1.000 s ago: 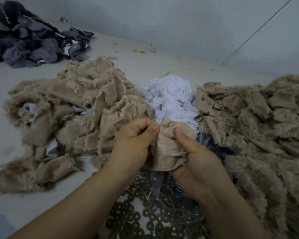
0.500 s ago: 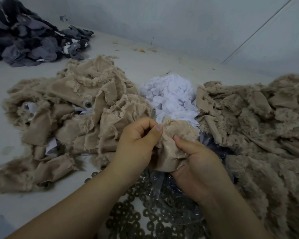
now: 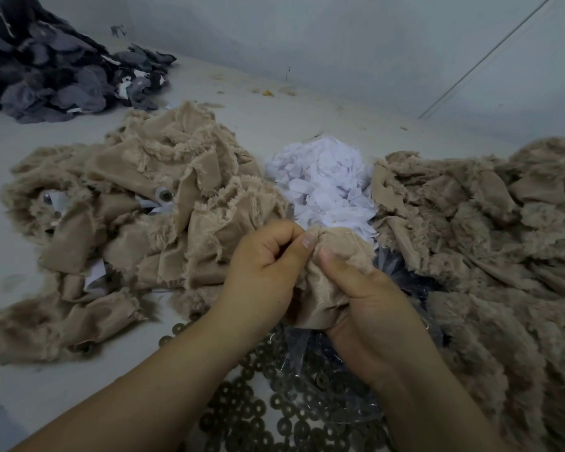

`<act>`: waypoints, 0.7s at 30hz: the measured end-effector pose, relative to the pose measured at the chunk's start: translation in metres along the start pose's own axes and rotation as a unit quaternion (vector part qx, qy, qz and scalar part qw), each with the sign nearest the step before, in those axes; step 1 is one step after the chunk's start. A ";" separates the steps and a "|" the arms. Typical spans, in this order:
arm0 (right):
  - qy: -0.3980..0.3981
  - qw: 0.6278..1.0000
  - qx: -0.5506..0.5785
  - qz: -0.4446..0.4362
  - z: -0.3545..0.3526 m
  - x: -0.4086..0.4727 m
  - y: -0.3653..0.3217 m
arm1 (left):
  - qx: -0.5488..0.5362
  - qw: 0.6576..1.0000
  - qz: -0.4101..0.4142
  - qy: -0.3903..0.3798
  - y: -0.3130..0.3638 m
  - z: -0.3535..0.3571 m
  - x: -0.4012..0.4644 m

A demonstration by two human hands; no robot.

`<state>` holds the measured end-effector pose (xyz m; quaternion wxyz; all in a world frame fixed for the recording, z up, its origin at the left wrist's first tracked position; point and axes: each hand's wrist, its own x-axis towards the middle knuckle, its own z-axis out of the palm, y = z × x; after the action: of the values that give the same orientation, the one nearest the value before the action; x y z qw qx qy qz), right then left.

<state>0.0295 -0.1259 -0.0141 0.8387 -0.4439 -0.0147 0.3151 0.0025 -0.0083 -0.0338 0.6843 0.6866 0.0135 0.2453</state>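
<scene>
Both my hands hold one small beige plush fabric piece [image 3: 327,288] low in the middle of the view, its smooth backing facing me. My left hand [image 3: 265,269] has its fingers curled and pinches the piece's top edge with the thumb. My right hand [image 3: 369,301] cups the piece from below and the right, its thumb pressing the fabric just beside my left thumb. What lies inside the bunched fabric is hidden.
A heap of beige plush pieces [image 3: 137,216] lies left, one showing a plastic eye [image 3: 164,194]. Another beige heap [image 3: 490,243] fills the right. White paper scraps [image 3: 327,184] sit between them. Dark washers [image 3: 252,415] and a clear plastic bag [image 3: 310,370] lie below my hands. Grey fabric pieces [image 3: 53,70] are piled far left.
My two thumbs have drawn closer together on the top of the beige piece, bunching it tighter. The heaps have not moved.
</scene>
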 end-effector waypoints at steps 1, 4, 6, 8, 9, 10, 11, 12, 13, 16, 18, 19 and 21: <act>0.001 1.000 0.002 0.003 0.001 0.000 0.000 | 0.004 1.000 0.001 0.004 0.000 0.001 -0.001; 0.004 0.999 0.029 0.028 0.000 0.000 0.000 | 0.000 1.000 -0.014 0.016 -0.002 0.003 -0.003; 0.006 0.998 0.038 0.041 -0.001 0.000 0.001 | -0.011 0.999 -0.032 0.020 -0.004 0.004 -0.004; 0.005 0.998 0.035 0.046 0.000 -0.001 0.001 | -0.021 0.999 -0.038 0.023 -0.003 0.004 -0.003; 0.003 0.998 0.032 0.047 0.000 -0.001 0.000 | -0.022 0.999 -0.037 0.023 -0.002 0.004 -0.003; 0.001 0.998 0.031 0.050 0.000 -0.001 0.000 | -0.023 0.999 -0.034 0.023 -0.002 0.005 -0.003; 0.001 0.998 0.030 0.055 -0.001 -0.001 0.000 | -0.023 0.999 -0.032 0.021 -0.001 0.005 -0.003; 0.006 0.998 0.028 0.058 -0.001 -0.001 -0.001 | -0.025 0.999 -0.032 0.017 -0.001 0.005 -0.003; 0.012 0.998 0.026 0.060 -0.002 -0.001 -0.001 | -0.026 0.999 -0.033 0.013 -0.001 0.004 -0.004; 0.016 0.998 0.020 0.057 -0.002 0.000 -0.002 | -0.040 0.998 -0.039 0.000 -0.002 0.001 -0.006; 0.019 0.998 0.008 0.052 -0.004 0.000 -0.002 | -0.062 0.997 -0.048 -0.019 -0.001 -0.002 -0.006; 0.022 0.998 0.001 0.050 -0.005 0.001 -0.002 | -0.070 0.996 -0.053 -0.028 -0.001 -0.003 -0.006; 0.036 0.998 -0.025 0.045 -0.007 0.002 -0.004 | -0.070 0.995 -0.059 -0.035 -0.003 -0.005 -0.005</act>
<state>0.0348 -0.1314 -0.0161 0.8123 -0.4761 0.0273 0.3358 -0.0028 -0.0052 -0.0388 0.7438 0.6435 0.0128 0.1803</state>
